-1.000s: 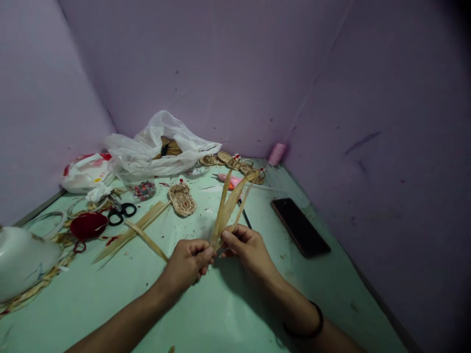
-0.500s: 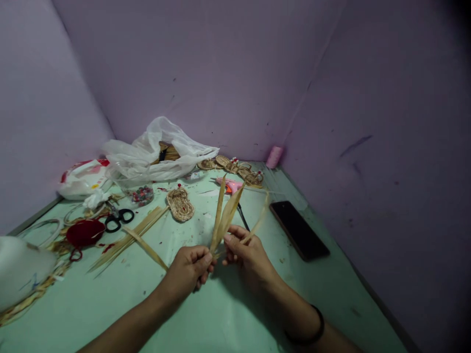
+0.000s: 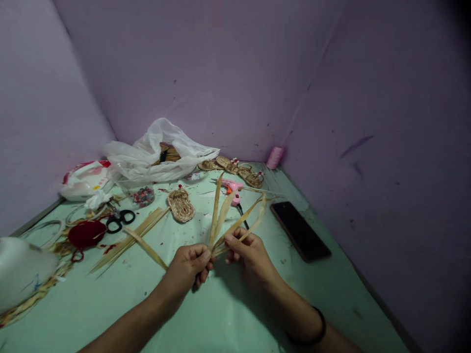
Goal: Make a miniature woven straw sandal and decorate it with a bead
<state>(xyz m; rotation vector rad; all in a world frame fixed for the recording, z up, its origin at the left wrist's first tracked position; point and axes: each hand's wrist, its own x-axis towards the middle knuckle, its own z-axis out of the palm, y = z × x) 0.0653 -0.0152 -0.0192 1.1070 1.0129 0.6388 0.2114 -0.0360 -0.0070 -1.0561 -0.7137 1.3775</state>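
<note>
My left hand (image 3: pixel 196 264) is closed in a pinch around the lower ends of several dried leaf strips (image 3: pixel 222 213), which fan upward and to the right. Close beside it, my right hand (image 3: pixel 247 252) pinches strips on the right side of the fan, thumb against fingers. A small woven slipper sole (image 3: pixel 181 206) with a red bead at its tip lies beyond my left hand. Behind the strips is a pink glue gun (image 3: pixel 232 186), its black cord running toward my right hand. The fingertips under both hands are partly hidden.
A phone (image 3: pixel 300 230) lies to the right. On the left are loose strips (image 3: pixel 136 235), black-handled scissors (image 3: pixel 120 220), a red pouch-like item (image 3: pixel 87 233), and a tub of beads (image 3: pixel 143 196). Farther back are a plastic bag (image 3: pixel 162 147), woven slippers (image 3: pixel 250 175) and a pink thread spool (image 3: pixel 274 158).
The leaf strips have spread apart; one broad piece now shows as separate narrow strips, some leaning right to my right hand. Both hands stay nearly in place.
</note>
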